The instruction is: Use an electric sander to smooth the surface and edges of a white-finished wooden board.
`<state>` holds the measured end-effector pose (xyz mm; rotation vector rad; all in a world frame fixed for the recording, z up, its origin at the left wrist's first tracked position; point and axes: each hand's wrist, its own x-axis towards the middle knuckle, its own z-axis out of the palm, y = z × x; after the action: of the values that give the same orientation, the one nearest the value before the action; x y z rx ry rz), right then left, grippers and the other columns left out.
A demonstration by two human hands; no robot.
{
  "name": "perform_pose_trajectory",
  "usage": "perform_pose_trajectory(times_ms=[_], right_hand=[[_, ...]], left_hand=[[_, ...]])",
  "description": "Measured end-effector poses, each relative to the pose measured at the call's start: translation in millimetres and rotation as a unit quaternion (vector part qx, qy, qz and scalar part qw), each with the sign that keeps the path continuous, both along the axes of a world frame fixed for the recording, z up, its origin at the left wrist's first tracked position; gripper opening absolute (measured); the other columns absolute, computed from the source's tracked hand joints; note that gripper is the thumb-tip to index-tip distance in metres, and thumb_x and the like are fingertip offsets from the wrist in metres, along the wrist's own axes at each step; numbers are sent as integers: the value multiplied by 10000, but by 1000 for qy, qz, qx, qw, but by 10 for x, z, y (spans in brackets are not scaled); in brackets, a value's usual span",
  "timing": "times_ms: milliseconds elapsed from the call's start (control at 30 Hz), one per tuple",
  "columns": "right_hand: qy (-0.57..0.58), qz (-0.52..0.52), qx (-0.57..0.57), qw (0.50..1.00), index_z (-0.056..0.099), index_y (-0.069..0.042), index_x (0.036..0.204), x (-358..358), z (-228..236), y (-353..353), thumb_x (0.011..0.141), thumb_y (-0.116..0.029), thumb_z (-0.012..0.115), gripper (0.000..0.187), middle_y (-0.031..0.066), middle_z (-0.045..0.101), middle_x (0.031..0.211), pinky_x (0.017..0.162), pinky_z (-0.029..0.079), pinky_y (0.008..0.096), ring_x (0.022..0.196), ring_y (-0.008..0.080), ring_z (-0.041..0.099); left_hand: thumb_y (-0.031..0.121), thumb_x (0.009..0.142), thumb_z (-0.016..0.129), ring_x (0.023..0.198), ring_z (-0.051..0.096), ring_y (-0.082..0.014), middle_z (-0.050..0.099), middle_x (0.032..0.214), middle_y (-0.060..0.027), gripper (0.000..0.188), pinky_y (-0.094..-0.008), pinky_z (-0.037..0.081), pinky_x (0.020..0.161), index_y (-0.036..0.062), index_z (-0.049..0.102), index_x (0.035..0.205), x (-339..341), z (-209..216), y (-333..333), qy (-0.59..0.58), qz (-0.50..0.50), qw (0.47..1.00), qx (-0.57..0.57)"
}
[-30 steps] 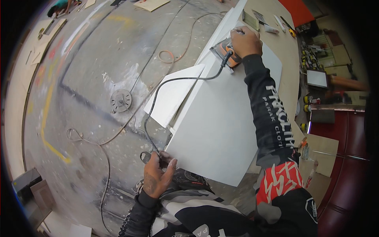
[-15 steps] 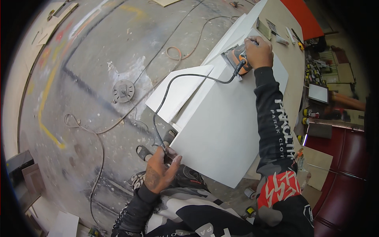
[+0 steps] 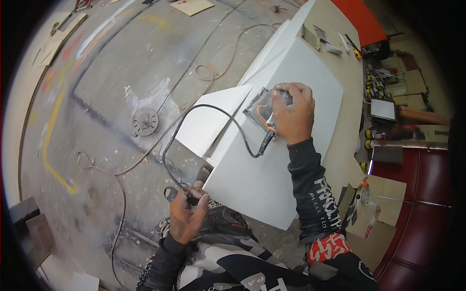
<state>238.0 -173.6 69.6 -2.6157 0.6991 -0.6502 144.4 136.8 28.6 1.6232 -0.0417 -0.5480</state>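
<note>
My right hand [image 3: 294,114] grips an orange and black electric sander [image 3: 262,109] from above. The sander's pad rests on a large white panel [image 3: 272,174], close to its left edge. From the sander a black power cord [image 3: 206,105] arcs left and down to my left hand [image 3: 188,213]. My left hand is closed around the cord beside the panel's near left corner, thumb apart. A smaller white panel [image 3: 208,116] juts out on the left, below the large one.
At the panel's far end lie a sanding block [image 3: 310,38] and a yellow-black cutter [image 3: 357,52]. A round cable reel [image 3: 145,121] and a long cable [image 3: 121,189] lie on the stained floor to the left. A dark red padded seat [image 3: 427,194] is on the right.
My right hand has drawn the sander nearer to me along the panel, and the cord now bows more. My left hand still holds the cord, slightly lower and further left.
</note>
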Motion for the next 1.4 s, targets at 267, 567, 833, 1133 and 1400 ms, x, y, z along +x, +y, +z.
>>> perform_pose_trajectory(times_ms=[267,567,833,1133,1400], right_hand=[[-14,-48,-15,999,753,-197,996,195,-86,-533,848,-251,726,160,96,590,1201,974,495,438,1130,364,552],[74,-140,3,987,743,-294,1145,916,-61,-1375,864,-404,617,326,126,582,1304,1029,491,451,1205,398,544],[106,-161,1,981,705,-314,1270,1563,-141,-2249,892,-445,523,439,132,542,1436,1103,424,448,1292,388,512],[109,-191,-60,974,652,-223,1347,1814,-133,-2941,894,-428,481,525,106,621,1406,1138,390,482,1349,354,517],[187,-262,-62,945,643,-135,1355,1642,14,-3232,905,-425,469,563,114,597,1432,1129,353,490,1355,328,511]], left_hand=[[63,955,679,794,624,-120,683,986,-111,141,-273,515,731,1,555,983,-51,-10,-89,-36,-63,997,7],[73,949,687,838,620,-118,682,1029,-117,170,-266,509,763,-4,548,1010,17,160,-311,-13,-87,995,43],[102,943,706,794,644,-121,706,932,-99,195,-270,520,723,-28,608,1051,74,247,-477,20,-93,992,82],[131,918,749,734,689,-139,729,844,-104,294,-277,540,673,-45,609,1107,101,294,-617,38,-146,970,191],[130,910,756,732,719,-155,742,832,-122,324,-282,566,644,-52,601,1129,127,283,-635,16,-178,959,221]])
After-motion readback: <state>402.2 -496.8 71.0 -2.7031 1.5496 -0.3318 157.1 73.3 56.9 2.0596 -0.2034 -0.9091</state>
